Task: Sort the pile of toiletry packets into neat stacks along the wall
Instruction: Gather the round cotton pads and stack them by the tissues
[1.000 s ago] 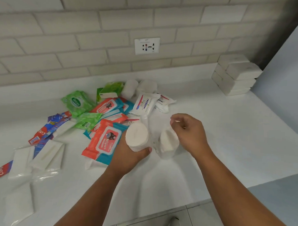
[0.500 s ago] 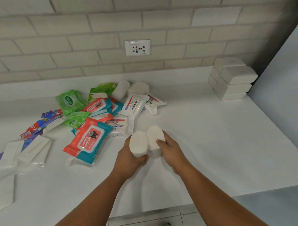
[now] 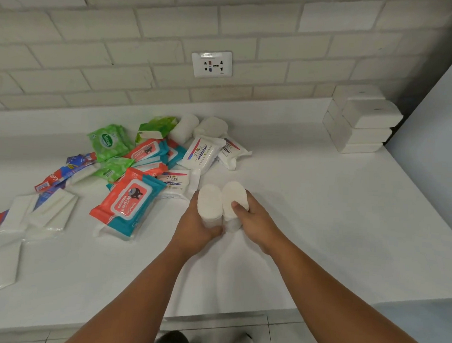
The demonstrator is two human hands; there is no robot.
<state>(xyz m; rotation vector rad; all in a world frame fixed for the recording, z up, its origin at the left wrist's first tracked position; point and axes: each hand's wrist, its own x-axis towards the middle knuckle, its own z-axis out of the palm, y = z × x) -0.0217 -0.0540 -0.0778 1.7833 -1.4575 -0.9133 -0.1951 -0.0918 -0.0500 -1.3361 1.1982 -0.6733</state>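
My left hand grips a white roll of cotton pads, and my right hand grips a second white roll. The two rolls stand upright side by side, touching, on the white counter. Behind and left lies the pile: orange-and-teal wipes packs, green wipes packs, Dove packets, two more white rolls, toothpaste boxes and flat white packets. A neat stack of white packets stands in the back right corner by the wall.
A brick wall with a socket runs along the back. The counter's front edge is near my arms, with floor tiles and shoes below. A grey wall panel closes off the right side.
Both hands brought the two rolls together, from held apart and tilted to upright and touching. The view shifted closer to the counter.
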